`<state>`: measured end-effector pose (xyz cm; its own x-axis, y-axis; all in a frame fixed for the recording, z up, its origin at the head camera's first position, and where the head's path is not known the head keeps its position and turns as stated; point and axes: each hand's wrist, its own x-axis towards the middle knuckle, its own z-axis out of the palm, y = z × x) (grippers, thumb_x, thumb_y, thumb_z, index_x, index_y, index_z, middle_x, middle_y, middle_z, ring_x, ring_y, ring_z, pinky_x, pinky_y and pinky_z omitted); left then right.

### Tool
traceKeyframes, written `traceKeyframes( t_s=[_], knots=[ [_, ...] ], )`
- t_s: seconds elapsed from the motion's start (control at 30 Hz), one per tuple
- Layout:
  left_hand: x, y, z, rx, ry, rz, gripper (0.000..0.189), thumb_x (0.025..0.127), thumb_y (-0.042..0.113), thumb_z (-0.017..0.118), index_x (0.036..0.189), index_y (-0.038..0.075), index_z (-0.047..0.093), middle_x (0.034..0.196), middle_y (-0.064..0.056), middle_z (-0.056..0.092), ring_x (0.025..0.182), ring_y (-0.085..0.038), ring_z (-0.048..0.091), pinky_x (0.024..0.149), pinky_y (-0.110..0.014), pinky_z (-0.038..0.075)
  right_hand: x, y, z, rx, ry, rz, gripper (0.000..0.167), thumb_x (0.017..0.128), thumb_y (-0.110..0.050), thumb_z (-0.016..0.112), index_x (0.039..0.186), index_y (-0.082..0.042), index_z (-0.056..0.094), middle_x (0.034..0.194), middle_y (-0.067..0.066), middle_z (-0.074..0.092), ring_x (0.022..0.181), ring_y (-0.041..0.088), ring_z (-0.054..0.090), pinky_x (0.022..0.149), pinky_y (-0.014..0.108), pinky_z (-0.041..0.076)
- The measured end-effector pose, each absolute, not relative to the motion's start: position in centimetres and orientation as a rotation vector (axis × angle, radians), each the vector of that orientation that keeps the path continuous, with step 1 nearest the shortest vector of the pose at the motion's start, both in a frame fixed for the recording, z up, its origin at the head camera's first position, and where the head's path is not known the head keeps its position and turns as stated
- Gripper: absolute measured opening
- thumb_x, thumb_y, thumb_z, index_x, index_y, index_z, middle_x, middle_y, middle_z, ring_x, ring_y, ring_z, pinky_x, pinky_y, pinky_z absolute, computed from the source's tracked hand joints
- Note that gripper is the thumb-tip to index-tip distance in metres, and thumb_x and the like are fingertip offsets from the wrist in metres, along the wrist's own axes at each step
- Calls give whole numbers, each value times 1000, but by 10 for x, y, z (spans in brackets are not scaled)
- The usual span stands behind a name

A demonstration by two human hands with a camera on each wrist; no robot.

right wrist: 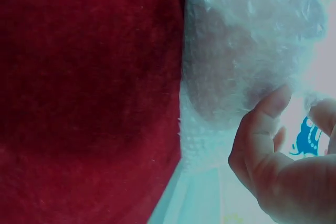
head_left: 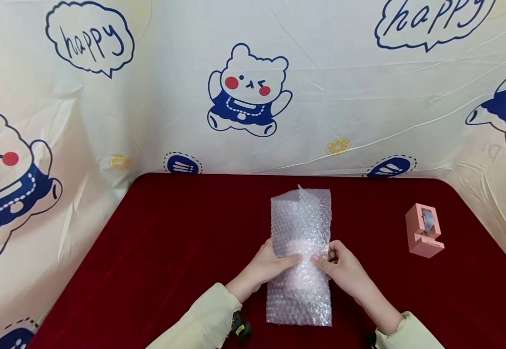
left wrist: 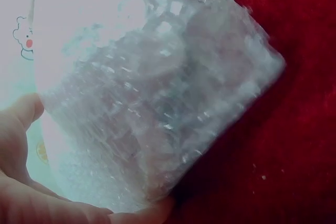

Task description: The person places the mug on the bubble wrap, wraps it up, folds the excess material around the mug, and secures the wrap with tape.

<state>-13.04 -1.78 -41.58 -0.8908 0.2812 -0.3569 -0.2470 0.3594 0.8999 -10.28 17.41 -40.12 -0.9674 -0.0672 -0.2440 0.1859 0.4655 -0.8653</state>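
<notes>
A sheet of clear bubble wrap (head_left: 301, 213), folded into a long upright-looking strip in the head view, is held between both hands over the red cloth. Through its middle shows a pale pinkish, rounded shape (head_left: 301, 278), its kind blurred by the bubbles. My left hand (head_left: 267, 264) grips the wrap's left edge, thumb across the front and fingers behind. On the opposite edge, my right hand (head_left: 346, 268) pinches the wrap, its thumb pressing the front near the left thumb. The left wrist view shows the layered wrap (left wrist: 152, 93) up close; fingers (right wrist: 257, 135) curl by its edge in the right wrist view.
A pink tape dispenser (head_left: 417, 237) with a roll of bluish tape stands at the right of the red-covered table (head_left: 183, 232). Behind and at the sides hangs a white printed cloth (head_left: 331, 97). A small black object (head_left: 240, 327) lies beside the left sleeve.
</notes>
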Motion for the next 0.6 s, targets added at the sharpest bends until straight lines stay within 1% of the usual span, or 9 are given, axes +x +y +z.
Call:
traceKeyframes(
  t_s=[0.1,0.17,0.27,0.37,0.43,0.5,0.6],
  knots=[
    [-131,-18,-416,4,2184,1532,99,82,39,71,149,-6,14,148,-32,25,123,-47,46,93,-58,46,-105,176,-404,145,2414,-1552,37,91,-19,64,106,4,40,90,9,46,76,15,53,63,28,51],
    [-131,-18,-416,-30,2183,1513,104,82,41,72,150,-6,9,150,-34,19,128,-50,39,96,-60,43,-106,179,-406,176,2370,-1546,44,92,-23,64,113,5,38,95,11,46,80,17,52,67,29,50],
    [-132,-17,-417,-75,2187,1480,112,81,44,72,150,-7,0,152,-37,7,136,-55,23,102,-64,35,-108,183,-408,200,2307,-1517,59,92,-31,62,126,6,34,103,14,48,86,18,54,71,30,49],
    [-133,-17,-417,-93,2187,1461,115,80,47,71,150,-6,-3,153,-38,3,138,-56,15,104,-66,30,-110,187,-411,181,2244,-1494,71,93,-38,60,135,11,30,109,19,55,89,18,59,75,34,52],
    [-133,-17,-418,-84,2191,1456,114,80,47,71,150,-6,-2,152,-38,4,138,-57,17,104,-67,31,-111,190,-413,148,2190,-1485,76,94,-43,57,136,14,29,113,22,59,93,19,62,79,37,54],
    [-134,-18,-419,-52,2197,1467,110,80,46,72,150,-7,5,150,-37,14,133,-54,28,101,-65,36,-111,192,-415,99,2116,-1485,79,96,-46,52,136,18,29,117,24,59,97,21,64,84,41,54],
    [-134,-19,-420,14,2191,1500,99,80,44,72,147,-6,18,140,-32,32,122,-45,42,93,-59,44,-110,196,-419,39,2012,-1486,80,98,-49,44,137,19,30,124,26,57,106,26,63,91,46,52]
  ],
)
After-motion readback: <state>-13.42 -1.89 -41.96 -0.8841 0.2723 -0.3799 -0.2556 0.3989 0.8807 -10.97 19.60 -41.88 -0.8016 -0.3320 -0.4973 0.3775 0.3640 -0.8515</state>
